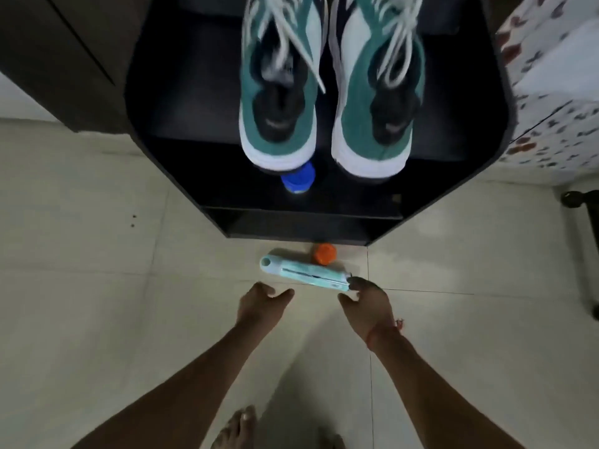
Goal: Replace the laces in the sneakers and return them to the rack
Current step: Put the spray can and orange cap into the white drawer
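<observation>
While pair of teal-and-white laced sneakers (327,92) sits atop black rack (453,196), left hand (259,306) loosely curled, empty; right hand (366,303) touches pale-green plastic tool (304,273) on floor, grasp unclear.

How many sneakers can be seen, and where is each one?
2. The left sneaker and the right sneaker stand side by side on top of the black rack, heels toward the camera. Lower shelves may hide more.

Both hands (264,304) (368,306) outstretched, fingers loosely curled
</observation>
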